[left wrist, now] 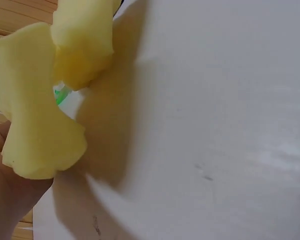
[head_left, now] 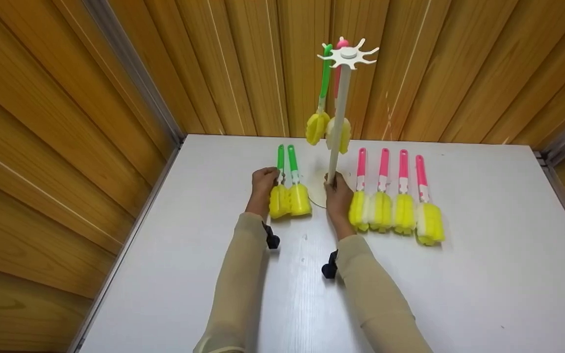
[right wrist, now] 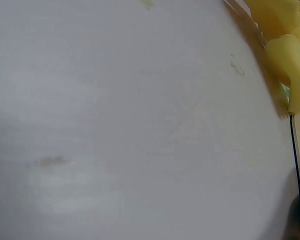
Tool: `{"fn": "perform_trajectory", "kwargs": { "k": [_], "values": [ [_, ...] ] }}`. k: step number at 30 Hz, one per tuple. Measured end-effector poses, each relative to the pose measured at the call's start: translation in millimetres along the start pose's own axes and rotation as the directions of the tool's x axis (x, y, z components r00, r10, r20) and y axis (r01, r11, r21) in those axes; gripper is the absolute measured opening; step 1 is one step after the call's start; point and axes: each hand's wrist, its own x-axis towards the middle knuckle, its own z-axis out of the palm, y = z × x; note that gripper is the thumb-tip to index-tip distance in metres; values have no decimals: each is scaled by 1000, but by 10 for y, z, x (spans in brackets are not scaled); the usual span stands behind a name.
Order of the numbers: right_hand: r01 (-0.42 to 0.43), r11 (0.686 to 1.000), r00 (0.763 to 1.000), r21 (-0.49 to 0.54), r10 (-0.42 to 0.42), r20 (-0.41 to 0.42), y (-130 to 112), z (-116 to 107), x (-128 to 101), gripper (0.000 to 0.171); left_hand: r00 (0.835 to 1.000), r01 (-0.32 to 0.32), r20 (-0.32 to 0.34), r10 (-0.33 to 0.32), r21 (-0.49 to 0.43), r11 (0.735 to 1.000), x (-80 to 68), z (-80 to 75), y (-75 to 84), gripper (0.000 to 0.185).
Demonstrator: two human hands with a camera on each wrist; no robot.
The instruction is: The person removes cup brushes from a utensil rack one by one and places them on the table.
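Left hand [head_left: 264,184] grips the leftmost green brush [head_left: 279,189], which lies on the surface [head_left: 483,274] with its handle pointing away from the person. Right hand [head_left: 337,196] grips the rack pole [head_left: 337,122], just right of it.

From the left wrist, only the brush sponge [left wrist: 37,100] shows, beside the palm.

From the right wrist, the hand cannot be seen; sponges [right wrist: 285,40] lie at the edge.

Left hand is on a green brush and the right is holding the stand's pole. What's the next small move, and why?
Probably lift the green brush that the left hand grips and raise it toward the slotted top of the stand. The right hand already steadies the pole, one green and one pink brush hang there, and several slots look free.
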Motion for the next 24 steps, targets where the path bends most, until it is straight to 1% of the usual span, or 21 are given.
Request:
{"fn": "perform_trajectory", "kwargs": {
  "k": [3, 8, 13, 16, 20, 22, 24],
  "values": [
    [13, 1000, 1000, 8, -13, -1, -7, 5, -6, 23, 1000, -8, 7, 8, 38, 999, 14, -33, 10, 35],
    [19, 1000, 1000, 15, -19, -10, -1, 7, -11, 22, 1000, -13, 20, 12, 49, 999, 35, -78, 59, 35],
    [16, 1000, 1000, 13, -16, -7, 1, 6, -9, 21, 1000, 3, 3, -3, 88, 996, 65, -108, 111, 34],
    [12, 1000, 1000, 1, -12, -6, -7, -4, -8, 21, 1000, 13, -16, -11, 137, 991, 83, -107, 134, 34],
    [-9, 1000, 1000, -10, 9, 2, -8, -14, -4, 23, 999, -24, -35, 33, 218, 976, 78, -51, 123, 33],
    [-16, 1000, 1000, -12, 16, 8, -12, -15, -4, 24, 996, -61, -41, 76, 280, 958, 67, -5, 111, 33],
    [-20, 1000, 1000, -13, 21, 14, -15, -14, -3, 24, 993, -92, -41, 113, 343, 935, 52, 45, 104, 33]
  ]
}}
